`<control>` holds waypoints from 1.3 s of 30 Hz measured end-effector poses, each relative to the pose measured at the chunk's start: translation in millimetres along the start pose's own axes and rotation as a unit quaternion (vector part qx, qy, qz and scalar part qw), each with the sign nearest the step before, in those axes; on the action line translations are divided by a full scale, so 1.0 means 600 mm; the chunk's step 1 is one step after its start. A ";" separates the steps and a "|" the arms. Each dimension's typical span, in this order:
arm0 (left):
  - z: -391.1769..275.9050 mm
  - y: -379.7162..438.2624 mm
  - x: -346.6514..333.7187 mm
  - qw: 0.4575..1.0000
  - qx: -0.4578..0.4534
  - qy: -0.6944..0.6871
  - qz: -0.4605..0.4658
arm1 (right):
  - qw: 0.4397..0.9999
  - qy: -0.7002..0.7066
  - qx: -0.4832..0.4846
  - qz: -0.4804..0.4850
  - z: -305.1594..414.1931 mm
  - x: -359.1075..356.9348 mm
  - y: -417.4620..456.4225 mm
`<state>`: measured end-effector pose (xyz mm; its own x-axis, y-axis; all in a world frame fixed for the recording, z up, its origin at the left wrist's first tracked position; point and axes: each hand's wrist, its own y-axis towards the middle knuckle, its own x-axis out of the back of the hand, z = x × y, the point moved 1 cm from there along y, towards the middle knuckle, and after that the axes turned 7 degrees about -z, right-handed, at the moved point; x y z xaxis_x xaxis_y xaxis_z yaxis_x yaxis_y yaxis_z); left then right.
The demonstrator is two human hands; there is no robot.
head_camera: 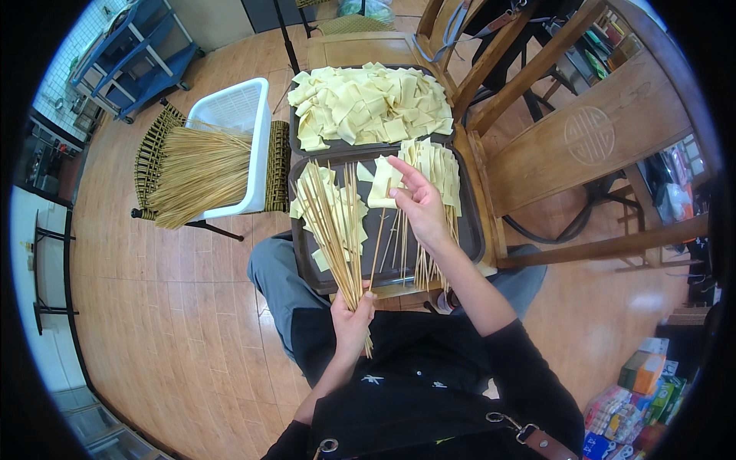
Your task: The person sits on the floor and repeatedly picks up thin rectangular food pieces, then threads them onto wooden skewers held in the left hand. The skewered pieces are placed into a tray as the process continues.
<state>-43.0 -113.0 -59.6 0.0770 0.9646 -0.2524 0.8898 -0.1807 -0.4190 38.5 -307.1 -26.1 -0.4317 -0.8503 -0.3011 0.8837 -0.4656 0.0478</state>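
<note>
My left hand grips a fanned bundle of bamboo skewers near its lower end. One skewer stands apart from that bundle and runs up to a folded pale yellow sheet, which looks like bean curd. At the right side of this sheet is my right hand, with thumb and index finger at its edges; its other fingers are partly hidden. Beneath the hands, a dark tray bears loose sheets on its left and a row of skewered sheets on its right, skewer ends towards me.
A second dark tray behind holds a heap of cut sheets. To the left, a white plastic basket full of skewers lies tipped on a woven chair. Wooden chair backs rise at the right. A blue cart stands farther off.
</note>
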 end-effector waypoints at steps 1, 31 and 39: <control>-0.002 0.001 -0.002 1.000 -0.002 0.004 0.001 | 1.000 -0.015 0.015 -0.001 -0.004 0.001 0.000; 0.003 0.006 0.051 0.995 -0.020 -0.038 -0.085 | 0.799 -0.593 0.018 0.104 -0.151 -0.048 0.087; 0.000 0.020 0.061 0.998 -0.038 0.037 -0.039 | 0.976 -0.214 0.028 -0.023 -0.061 0.001 0.047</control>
<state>-29.5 -80.1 -73.6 0.0363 0.9871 -0.1560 0.9254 -0.0922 -0.3677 70.0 -311.9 -59.9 -0.5178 -0.8468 0.1216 0.8552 -0.5088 0.0985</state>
